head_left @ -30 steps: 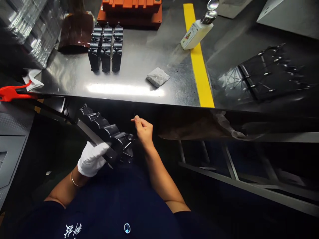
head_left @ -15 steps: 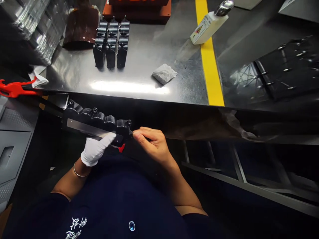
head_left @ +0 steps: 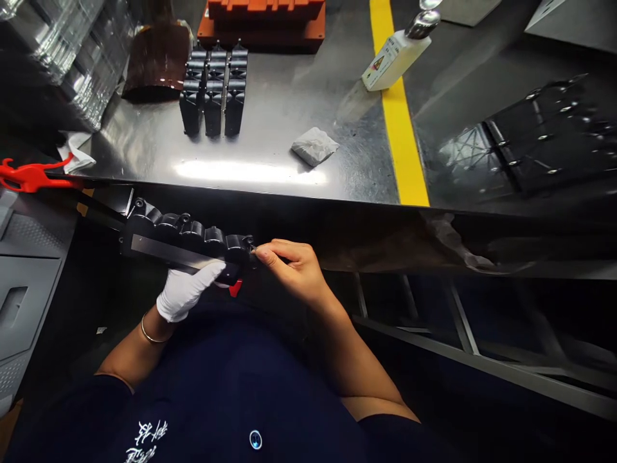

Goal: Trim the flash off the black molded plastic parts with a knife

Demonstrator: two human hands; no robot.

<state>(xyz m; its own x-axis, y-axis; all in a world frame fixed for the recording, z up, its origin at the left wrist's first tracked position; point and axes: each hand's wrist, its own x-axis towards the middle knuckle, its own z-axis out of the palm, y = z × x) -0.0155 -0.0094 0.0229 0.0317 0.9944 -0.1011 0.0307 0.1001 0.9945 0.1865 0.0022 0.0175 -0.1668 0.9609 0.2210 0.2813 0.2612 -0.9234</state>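
Note:
My left hand (head_left: 186, 292), in a white glove, grips the lower edge of a black molded part (head_left: 193, 238) with rounded humps along its top and a smooth flat strip on its side. The part is held in front of the bench edge, slightly tilted down to the right. My bare right hand (head_left: 299, 270) is at the part's right end, thumb and forefinger pinched there. Whatever lies between those fingertips is too small to make out. Below that end a small red piece (head_left: 235, 288) shows. Three similar black parts (head_left: 213, 93) stand side by side on the bench.
On the metal bench (head_left: 270, 135) lie a crumpled white wad (head_left: 314, 146) and a bottle with a metal top (head_left: 393, 61), beside yellow tape (head_left: 405, 141). An orange-brown fixture (head_left: 263, 32) stands behind. Clear plastic trays (head_left: 72, 58) are stacked left, above a red tool (head_left: 29, 175).
My right fingertips have moved slightly up and left against the part's end. The left hand keeps its hold; the view has shifted a little.

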